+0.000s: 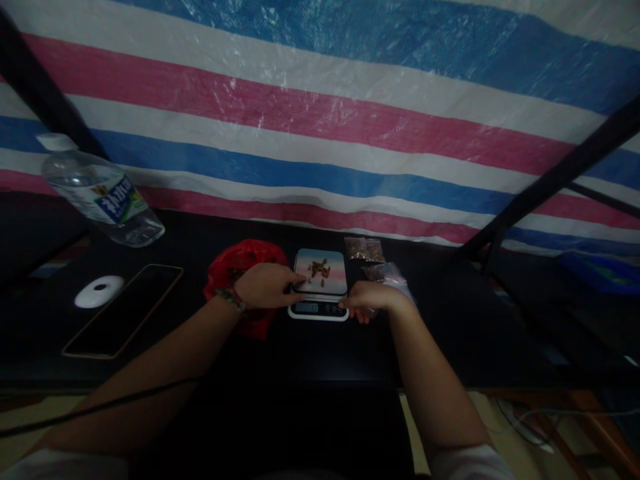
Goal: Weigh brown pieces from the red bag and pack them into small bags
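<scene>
A small kitchen scale (319,309) with a white base stands on the black table, its display lit. Several brown dried pieces (319,269) lie on its shiny weighing plate (306,259). My left hand (267,285) reaches over a red plastic bag (246,252), fingers apart at the plate's left edge, holding nothing I can see. At the scale's front right corner is my right hand (373,297), one fingertip by the buttons and the other fingers loosely spread beside it. Clear plastic bags (391,275) lie partly hidden behind this hand.
Small zip bags with brown contents (365,249) lie behind the scale at right. At left are a plastic bottle (105,190), a white oval device (99,291) and a phone (123,312). A striped sheet (320,147) hangs behind; a dark metal bar (540,180) slants at right.
</scene>
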Motion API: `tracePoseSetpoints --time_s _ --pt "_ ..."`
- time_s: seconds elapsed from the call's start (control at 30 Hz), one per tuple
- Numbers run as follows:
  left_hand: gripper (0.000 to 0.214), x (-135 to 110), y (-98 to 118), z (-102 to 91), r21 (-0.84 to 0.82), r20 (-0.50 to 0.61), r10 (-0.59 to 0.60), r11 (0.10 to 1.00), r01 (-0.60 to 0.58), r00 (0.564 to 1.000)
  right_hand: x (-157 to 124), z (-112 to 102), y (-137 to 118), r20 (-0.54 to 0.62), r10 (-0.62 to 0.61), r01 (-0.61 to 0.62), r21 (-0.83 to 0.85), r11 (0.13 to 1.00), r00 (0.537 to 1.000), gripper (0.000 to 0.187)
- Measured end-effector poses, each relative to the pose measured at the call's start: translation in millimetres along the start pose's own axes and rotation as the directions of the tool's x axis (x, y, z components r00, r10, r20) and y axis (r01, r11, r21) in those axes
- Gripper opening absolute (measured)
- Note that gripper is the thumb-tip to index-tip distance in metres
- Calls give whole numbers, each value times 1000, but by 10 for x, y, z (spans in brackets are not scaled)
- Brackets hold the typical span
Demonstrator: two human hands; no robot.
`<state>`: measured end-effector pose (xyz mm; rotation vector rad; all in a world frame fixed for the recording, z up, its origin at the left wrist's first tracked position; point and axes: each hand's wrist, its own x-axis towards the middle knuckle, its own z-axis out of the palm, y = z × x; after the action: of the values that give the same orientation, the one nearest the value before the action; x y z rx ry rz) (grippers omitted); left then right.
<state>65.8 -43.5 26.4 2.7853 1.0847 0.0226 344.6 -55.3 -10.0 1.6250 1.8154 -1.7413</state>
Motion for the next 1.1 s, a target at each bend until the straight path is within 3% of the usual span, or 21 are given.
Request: tracePoseSetpoints --time_s 0.3,0.43,0.57,0.67,0.73,0.93,1.1 --pt "34 13 52 46 19 36 -110 994 109 993 27 -7 29 -13 16 -16 -35 999 1000 50" --pt "34 38 49 48 15 21 -99 995 99 995 38 -4 46 -9 -1 1 -25 1000 1000 47" --pt "33 38 -5 12 -41 -46 -24 999 22 999 12 7 21 -29 11 -11 -19 1000 1000 47" --pt "34 -5 -83 -28 -108 -119 -101 990 88 988 -11 8 -2 -36 8 -10 -38 999 999 47" --pt "34 -37 -137 -44 -109 -95 -134 986 124 986 -16 5 -4 -31 7 -8 -47 999 1000 46" --pt "34 -43 -161 -1 -134 91 -43 989 55 995 10 -6 43 -21 -14 14 -21 1000 1000 48" --pt "34 -54 -166 -20 -140 111 -41 989 56 993 17 -12 50 -18 -4 4 -18 1000 1000 51"
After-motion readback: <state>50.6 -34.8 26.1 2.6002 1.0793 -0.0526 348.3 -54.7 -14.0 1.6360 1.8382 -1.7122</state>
